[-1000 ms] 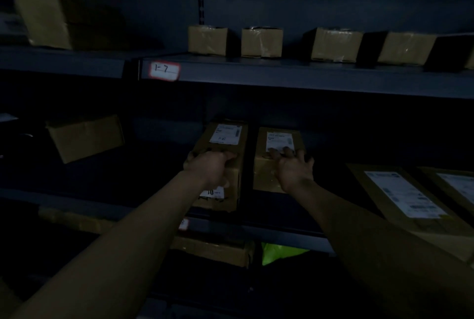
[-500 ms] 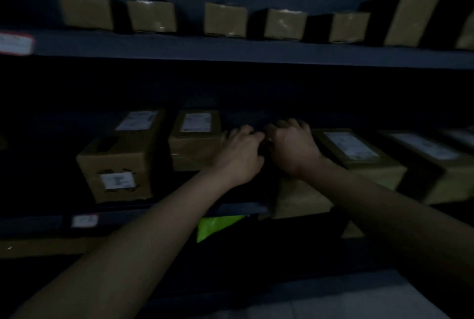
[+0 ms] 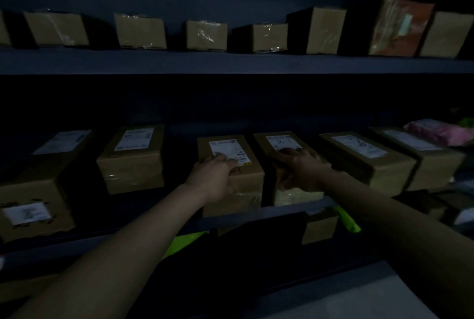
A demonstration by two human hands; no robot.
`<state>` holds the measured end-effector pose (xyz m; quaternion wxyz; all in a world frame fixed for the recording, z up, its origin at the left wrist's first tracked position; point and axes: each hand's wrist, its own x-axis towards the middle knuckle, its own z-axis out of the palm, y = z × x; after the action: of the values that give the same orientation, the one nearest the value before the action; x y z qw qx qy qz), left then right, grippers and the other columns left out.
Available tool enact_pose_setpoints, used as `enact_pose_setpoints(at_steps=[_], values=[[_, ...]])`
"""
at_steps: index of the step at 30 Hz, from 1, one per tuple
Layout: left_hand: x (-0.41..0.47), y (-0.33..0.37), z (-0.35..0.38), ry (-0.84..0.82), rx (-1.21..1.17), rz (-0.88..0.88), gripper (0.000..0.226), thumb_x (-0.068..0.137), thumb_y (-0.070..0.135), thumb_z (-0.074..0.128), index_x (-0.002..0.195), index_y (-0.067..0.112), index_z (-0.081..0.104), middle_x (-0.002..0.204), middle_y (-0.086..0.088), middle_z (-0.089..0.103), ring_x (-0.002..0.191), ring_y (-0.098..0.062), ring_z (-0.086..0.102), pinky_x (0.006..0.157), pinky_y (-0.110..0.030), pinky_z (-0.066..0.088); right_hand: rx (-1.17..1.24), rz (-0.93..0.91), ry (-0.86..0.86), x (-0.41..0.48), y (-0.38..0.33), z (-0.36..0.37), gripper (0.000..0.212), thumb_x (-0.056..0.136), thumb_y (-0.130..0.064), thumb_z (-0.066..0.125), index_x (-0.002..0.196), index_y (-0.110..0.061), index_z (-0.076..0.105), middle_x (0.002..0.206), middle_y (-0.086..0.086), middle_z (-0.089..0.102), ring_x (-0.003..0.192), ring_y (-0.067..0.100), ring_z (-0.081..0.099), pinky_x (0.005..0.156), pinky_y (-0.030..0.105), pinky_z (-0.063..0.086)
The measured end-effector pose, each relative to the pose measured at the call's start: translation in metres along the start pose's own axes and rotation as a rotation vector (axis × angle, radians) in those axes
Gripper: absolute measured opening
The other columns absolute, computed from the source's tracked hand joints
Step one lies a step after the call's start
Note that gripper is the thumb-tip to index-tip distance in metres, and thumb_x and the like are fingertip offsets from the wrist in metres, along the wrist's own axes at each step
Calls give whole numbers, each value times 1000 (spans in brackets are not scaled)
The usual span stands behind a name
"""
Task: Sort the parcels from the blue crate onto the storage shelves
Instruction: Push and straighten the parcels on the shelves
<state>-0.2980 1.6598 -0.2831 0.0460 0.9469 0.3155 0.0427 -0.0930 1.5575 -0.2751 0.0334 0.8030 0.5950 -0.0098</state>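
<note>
Head view: the middle shelf (image 3: 282,208) carries 6 cardboard parcels in 1 row, each with a white label on top. Both bare forearms reach in from the lower edge of the frame. The left hand (image 3: 214,177) rests on the front left corner of parcel 3 (image 3: 247,182), counted from the left end of the shelf, with its fingers laid fairly straight across the top and touching the label. The right hand (image 3: 301,169) lies on top of parcel 4 (image 3: 298,194), just beside parcel 3; in the dim light you cannot tell whether its fingers are flat or curled over the left edge. A pink soft package (image 3: 441,133) lies at the right end. The upper shelf (image 3: 230,62) holds a row of boxes (image 3: 139,31).
</note>
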Motion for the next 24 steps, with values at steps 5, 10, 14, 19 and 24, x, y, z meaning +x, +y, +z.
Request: enact_pose_setpoints(at_steps=[5, 10, 14, 19, 24], values=[[28, -13, 10, 31, 8, -104, 73, 89, 26, 58, 150, 29, 19, 158, -3, 17, 143, -24, 18, 115, -37, 14, 9, -23, 3, 48, 10, 1, 86, 89, -38, 65, 153, -40, 7, 161, -2, 6, 145, 32, 8, 114, 46, 15], [51, -16, 11, 6, 1, -183, 74, 90, 26, 56, 151, 31, 14, 159, -1, 11, 145, -25, 12, 117, -37, 7, -30, -59, -6, 76, 24, 2, 88, 90, -30, 63, 152, -39, 2, 161, 0, 6, 145, 33, 10, 113, 50, 17], [61, -13, 6, -30, 11, -237, 70, 94, 29, 52, 151, 32, 12, 160, -1, 9, 145, -26, 10, 115, -36, 12, -52, -95, 7, 89, 36, 0, 83, 91, -32, 61, 152, -40, 6, 161, -1, 4, 145, 35, 9, 113, 54, 18], [71, -14, 4, -47, 37, -318, 61, 99, 23, 41, 151, 34, 11, 160, -2, 6, 145, -29, 9, 114, -43, 17, -6, -129, -4, 103, 45, 0, 78, 92, -29, 57, 152, -41, 8, 161, 2, 7, 144, 36, 12, 113, 53, 17], [78, -14, 4, -69, 24, -352, 62, 98, 23, 43, 150, 33, 11, 160, -2, 6, 145, -29, 6, 113, -45, 18, 63, -104, 25, 122, 44, -6, 63, 99, -28, 46, 152, -36, 14, 158, 9, 16, 144, 38, 12, 117, 50, 15]])
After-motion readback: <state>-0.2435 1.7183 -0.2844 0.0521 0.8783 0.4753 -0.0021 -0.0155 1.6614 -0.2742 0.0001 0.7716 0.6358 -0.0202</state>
